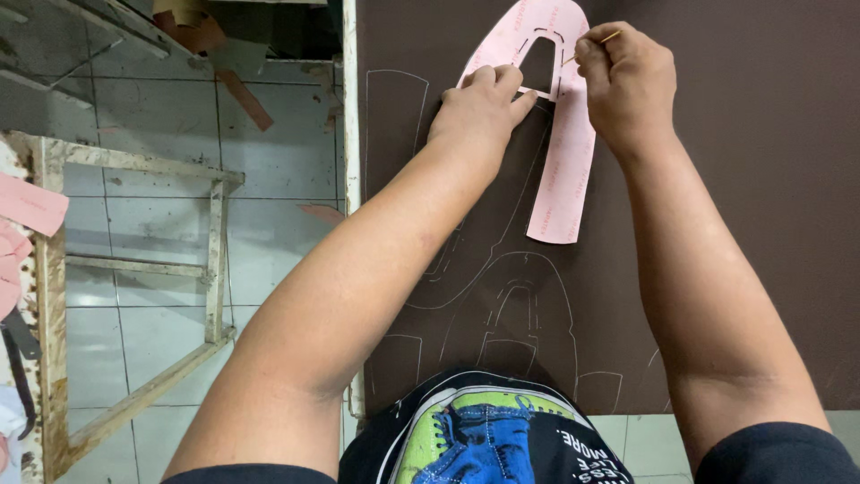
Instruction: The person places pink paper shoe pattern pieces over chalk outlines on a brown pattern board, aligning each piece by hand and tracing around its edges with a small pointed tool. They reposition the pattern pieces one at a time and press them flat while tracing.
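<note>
The person is tracing around a pink template point(563, 152), a curved, horseshoe-like card with a cut-out window, laid on a dark brown sheet point(743, 224) that covers the bench. The template sits at about 12 o'clock from the person's body, near the top of the view, with one long leg running down toward 6 o'clock.

The left hand point(479, 108) lies flat on the template's inner edge, its fingers spread and pressing the card down rather than gripping anything. The right hand point(627, 76) is at 1 o'clock, its fingers pinched shut on a thin yellowish marking tool point(598, 42) whose tip meets the template at the window's right edge.

Pale outlines point(502, 305) of the same shape already show on the sheet below the template, at about 6 o'clock from it, so the work appears to be partway through one more copy. The next move likely calls for a steady left-hand press so the card does not slip, and the tip kept tight against the edge.

At 9 o'clock stands a worn metal frame point(134, 269) over a tiled floor point(269, 179), with pink card pieces point(27, 206) at the far left. The template bears faint print, too small to tell.
</note>
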Available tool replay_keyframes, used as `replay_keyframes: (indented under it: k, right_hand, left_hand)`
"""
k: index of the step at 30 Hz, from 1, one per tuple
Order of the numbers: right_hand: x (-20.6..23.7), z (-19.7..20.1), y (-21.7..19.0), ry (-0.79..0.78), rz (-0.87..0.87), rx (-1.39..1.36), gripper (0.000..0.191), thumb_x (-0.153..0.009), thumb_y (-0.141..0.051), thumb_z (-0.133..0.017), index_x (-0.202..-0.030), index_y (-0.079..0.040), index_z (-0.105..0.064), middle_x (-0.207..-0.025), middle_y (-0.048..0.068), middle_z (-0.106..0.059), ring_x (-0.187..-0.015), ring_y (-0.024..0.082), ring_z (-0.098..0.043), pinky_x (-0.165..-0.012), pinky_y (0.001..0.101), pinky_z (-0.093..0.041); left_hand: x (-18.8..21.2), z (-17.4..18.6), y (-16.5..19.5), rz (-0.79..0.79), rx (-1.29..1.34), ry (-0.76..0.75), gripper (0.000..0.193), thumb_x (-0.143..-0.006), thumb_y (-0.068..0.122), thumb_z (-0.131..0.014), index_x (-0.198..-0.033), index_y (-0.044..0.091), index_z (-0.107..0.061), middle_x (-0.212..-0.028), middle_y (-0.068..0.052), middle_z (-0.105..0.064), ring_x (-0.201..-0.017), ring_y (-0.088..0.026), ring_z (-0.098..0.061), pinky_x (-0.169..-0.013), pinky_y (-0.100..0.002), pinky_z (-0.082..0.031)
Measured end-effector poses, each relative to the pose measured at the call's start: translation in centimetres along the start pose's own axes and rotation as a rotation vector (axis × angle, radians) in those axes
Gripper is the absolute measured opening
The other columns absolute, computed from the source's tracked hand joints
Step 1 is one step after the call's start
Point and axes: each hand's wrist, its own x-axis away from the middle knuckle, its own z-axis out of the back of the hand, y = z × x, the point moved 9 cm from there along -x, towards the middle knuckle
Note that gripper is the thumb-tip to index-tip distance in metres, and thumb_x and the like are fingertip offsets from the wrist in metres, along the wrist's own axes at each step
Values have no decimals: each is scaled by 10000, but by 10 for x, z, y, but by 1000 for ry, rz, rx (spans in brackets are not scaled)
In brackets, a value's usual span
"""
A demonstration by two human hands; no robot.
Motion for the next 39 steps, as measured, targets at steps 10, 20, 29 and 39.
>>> replay_keyframes:
  k: [10,20,29,39]
  right_hand:
    - [-14,-4,9,-7,-61,-97,89,-1103,-47,-638,-1091,12,-704,-939,86,-779,-841,142,-772,-754,278,-608]
    - [-20,-6,15,19,-147,-75,106,-1098,-67,-632,-1077,-4,-714,-912,79,-781,-819,131,-774,-740,269,-613]
    - [-34,-9,3,5,-40,-55,90,-1095,-26,-637,-1068,5,-716,-924,93,-780,-842,146,-773,-750,276,-606]
    - [-35,-20,-10,14,49,-3,68,-1085,-33,-662,-1072,4,-717,-906,101,-774,-813,182,-770,-725,294,-590]
  left_hand:
    - [0,-4,1,9,-5,1,919,-770,198,-790,-1566,229,-334,-1469,-116,-337,-1294,-326,-437,-886,-417,-562]
    - [-1,-3,1,16,24,-18,949,-760,174,-804,-1572,247,-319,-1487,-105,-317,-1337,-325,-410,-912,-416,-557]
    - [0,-3,2,14,-7,-39,976,-755,164,-799,-1583,236,-287,-1490,-125,-298,-1321,-327,-410,-908,-418,-558]
    - [0,-4,2,17,13,-25,921,-780,162,-772,-1576,243,-317,-1473,-108,-318,-1299,-324,-418,-935,-426,-544]
